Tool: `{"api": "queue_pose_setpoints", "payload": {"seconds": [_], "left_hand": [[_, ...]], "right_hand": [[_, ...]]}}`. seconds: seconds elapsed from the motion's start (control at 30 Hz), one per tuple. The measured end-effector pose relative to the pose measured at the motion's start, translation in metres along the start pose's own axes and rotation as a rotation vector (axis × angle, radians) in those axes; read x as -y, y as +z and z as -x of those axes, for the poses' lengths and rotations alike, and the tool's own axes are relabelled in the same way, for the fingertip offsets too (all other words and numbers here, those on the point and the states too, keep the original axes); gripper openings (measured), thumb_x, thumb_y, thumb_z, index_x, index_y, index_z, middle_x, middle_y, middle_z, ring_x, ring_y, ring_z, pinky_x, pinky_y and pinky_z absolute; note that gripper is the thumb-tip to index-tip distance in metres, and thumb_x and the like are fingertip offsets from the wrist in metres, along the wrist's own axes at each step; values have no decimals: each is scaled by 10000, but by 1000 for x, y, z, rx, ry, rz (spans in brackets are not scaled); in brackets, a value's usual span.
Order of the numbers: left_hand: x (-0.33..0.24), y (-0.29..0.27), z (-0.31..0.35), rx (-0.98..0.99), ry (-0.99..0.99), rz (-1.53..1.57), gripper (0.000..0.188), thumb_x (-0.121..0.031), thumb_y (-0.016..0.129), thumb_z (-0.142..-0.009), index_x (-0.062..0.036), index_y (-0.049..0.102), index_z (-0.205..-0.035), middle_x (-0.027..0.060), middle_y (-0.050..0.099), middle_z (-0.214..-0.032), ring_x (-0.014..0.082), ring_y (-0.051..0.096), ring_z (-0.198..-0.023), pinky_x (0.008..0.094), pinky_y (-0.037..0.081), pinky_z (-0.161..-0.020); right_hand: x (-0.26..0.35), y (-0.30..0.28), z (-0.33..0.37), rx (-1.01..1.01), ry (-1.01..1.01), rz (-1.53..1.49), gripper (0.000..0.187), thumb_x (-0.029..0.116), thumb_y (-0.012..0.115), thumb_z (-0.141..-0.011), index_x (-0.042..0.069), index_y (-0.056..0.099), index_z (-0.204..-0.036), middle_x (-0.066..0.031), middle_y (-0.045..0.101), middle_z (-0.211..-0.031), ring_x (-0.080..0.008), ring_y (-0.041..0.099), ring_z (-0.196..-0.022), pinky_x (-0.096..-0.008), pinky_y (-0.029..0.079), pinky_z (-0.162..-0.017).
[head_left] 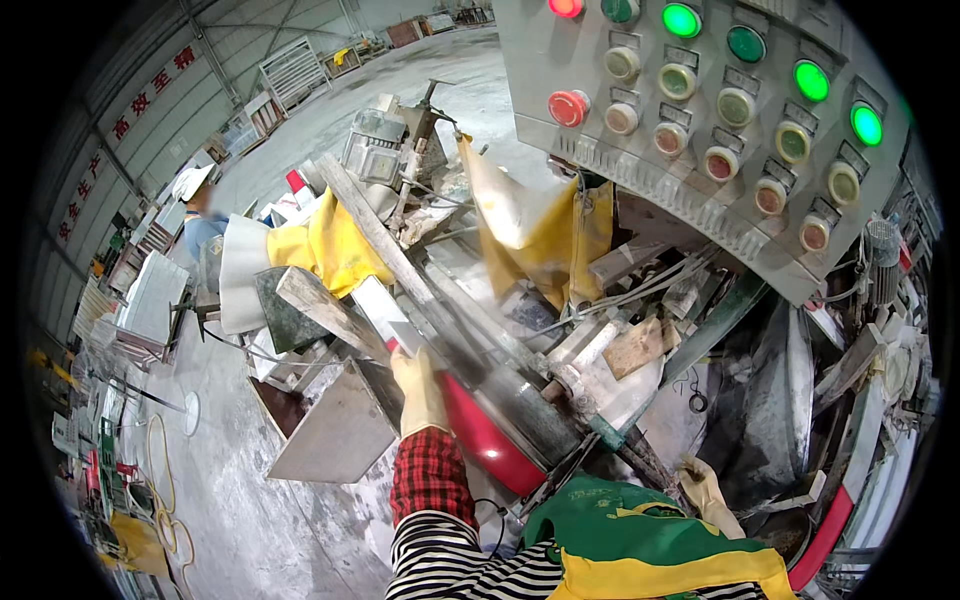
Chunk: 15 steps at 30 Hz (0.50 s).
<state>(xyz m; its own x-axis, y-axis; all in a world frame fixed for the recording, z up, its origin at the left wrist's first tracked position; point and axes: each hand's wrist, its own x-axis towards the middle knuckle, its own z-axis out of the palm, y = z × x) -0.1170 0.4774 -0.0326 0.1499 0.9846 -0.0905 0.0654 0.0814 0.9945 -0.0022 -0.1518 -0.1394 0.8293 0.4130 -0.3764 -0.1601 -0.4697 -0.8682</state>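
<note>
My left hand [418,388], in a cream glove under a red checked cuff, reaches forward to a red and white machine rail [478,425]. Its fingers are closed over the rail's edge, beside the white part. Near my right side, low in the picture, is my right hand [708,497] in a similar glove. Its fingers are partly hidden and point toward the dusty machine frame [650,455]; whether they grip anything is unclear. A wooden board [325,310] and a yellow cloth [345,245] lie just beyond my left hand.
A grey control panel [640,140] with lit buttons overhangs the far right. A yellow and white sheet [525,225] hangs below it. An open box [335,430] stands left of the rail. Farther left, a person in a white hat [192,183] is near stacked slabs [150,300].
</note>
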Motion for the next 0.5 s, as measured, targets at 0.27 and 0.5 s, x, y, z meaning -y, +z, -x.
{"api": "queue_pose_setpoints", "payload": {"seconds": [0.27,0.5], "left_hand": [[-7,-3,122,393,-351,500,298,-138,694,-937,-108,602,-1218,70,667,-1188,265,657,-1050,465,575,-837],[-13,59,291,1042,-685,377,398,-337,720,-924,-153,604,-1257,22,675,-1198,200,639,-1114,492,546,-887]], "right_hand": [[46,3,17,118,-4,-76,425,68,600,-979,-32,552,-1390,-103,724,-1141,-135,647,-1014,-246,508,-891],[202,21,30,283,-278,-499,591,128,620,-1013,-26,372,-1527,-141,654,-1228,-170,624,-1086,-293,503,-922]]}}
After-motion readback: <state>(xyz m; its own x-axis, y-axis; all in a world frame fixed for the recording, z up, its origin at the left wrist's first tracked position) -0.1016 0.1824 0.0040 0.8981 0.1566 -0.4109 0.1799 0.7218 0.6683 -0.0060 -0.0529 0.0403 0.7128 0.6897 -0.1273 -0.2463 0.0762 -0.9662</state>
